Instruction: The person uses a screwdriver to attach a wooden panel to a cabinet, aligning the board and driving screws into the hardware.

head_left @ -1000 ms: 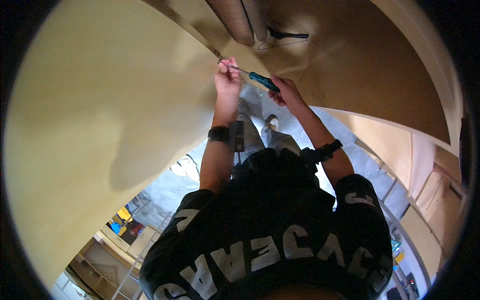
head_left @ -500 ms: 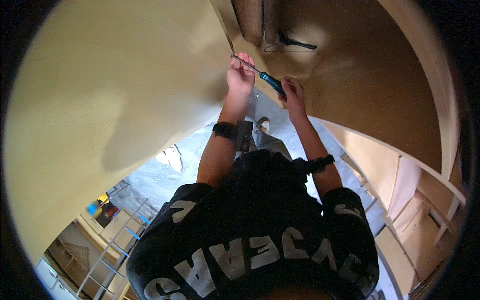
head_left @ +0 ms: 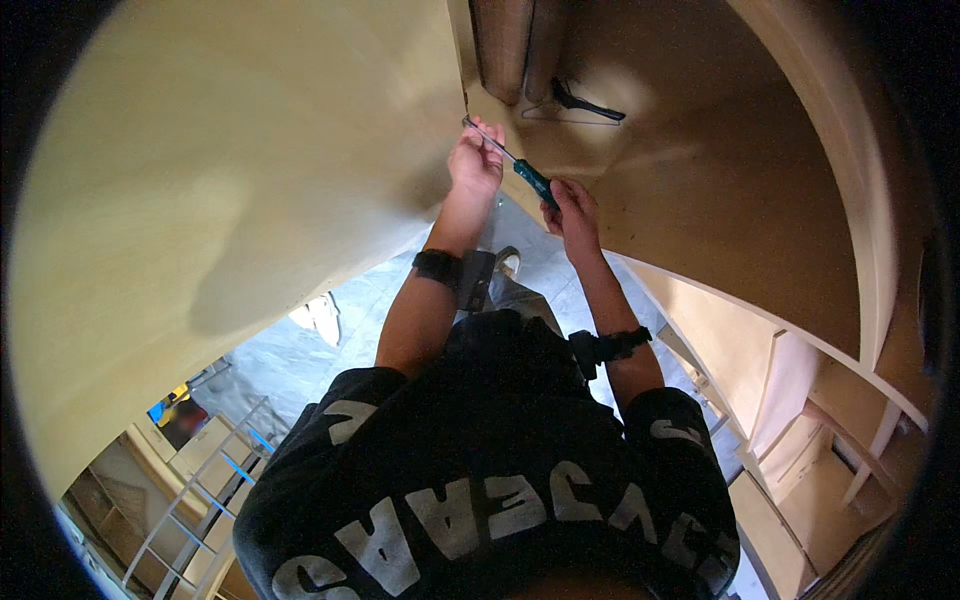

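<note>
A screwdriver (head_left: pixel 532 180) with a dark green handle and a thin metal shaft slants up and left in front of me. My right hand (head_left: pixel 573 215) is closed round the lower end of its handle. Near the tip, the curled fingers of my left hand (head_left: pixel 476 160) are at the shaft, palm up. The tip meets the inner edge of a large pale wooden door panel (head_left: pixel 300 160), beside the cabinet (head_left: pixel 720 200). What exactly the tip touches there is too small to make out.
Inside the cabinet, a black hanger (head_left: pixel 590 105) lies near two brown rolled or column-like shapes (head_left: pixel 503 45). White shoes (head_left: pixel 320 318) are on the grey floor (head_left: pixel 375 290) to the left. A metal ladder (head_left: pixel 205 500) stands lower left; more pale cabinetry (head_left: pixel 730 320) fills the right.
The left hand's fingers have curled in more near the shaft. In the picture, both hands and the screwdriver sit slightly lower, while the whole view has shifted a little.
</note>
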{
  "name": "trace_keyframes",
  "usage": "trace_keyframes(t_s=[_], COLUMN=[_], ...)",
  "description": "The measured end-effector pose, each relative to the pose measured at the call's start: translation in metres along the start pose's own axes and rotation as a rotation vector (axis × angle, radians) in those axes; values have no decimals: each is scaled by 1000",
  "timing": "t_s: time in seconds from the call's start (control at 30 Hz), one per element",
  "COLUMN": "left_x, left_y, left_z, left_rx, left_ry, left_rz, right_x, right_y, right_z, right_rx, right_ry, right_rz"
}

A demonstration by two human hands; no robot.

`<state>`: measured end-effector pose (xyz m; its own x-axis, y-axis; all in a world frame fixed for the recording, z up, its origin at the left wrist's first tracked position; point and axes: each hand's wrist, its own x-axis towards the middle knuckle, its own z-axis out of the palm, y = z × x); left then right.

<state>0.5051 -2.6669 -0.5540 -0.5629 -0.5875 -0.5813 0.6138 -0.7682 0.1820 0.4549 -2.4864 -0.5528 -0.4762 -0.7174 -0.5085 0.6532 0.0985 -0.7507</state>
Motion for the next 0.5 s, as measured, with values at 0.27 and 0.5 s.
trace_keyframes(t_s=[0.27,0.5], left_x=[5,0], left_y=[2,-2], left_z=[-2,15], left_rx=[220,-24], left_ry=[38,98], left_rz=[57,24], right_x=[-1,-7], right_y=[-2,-9], right_z=[14,15], right_rx=[-43,-44], right_ry=[179,142], right_rz=[-250,-3])
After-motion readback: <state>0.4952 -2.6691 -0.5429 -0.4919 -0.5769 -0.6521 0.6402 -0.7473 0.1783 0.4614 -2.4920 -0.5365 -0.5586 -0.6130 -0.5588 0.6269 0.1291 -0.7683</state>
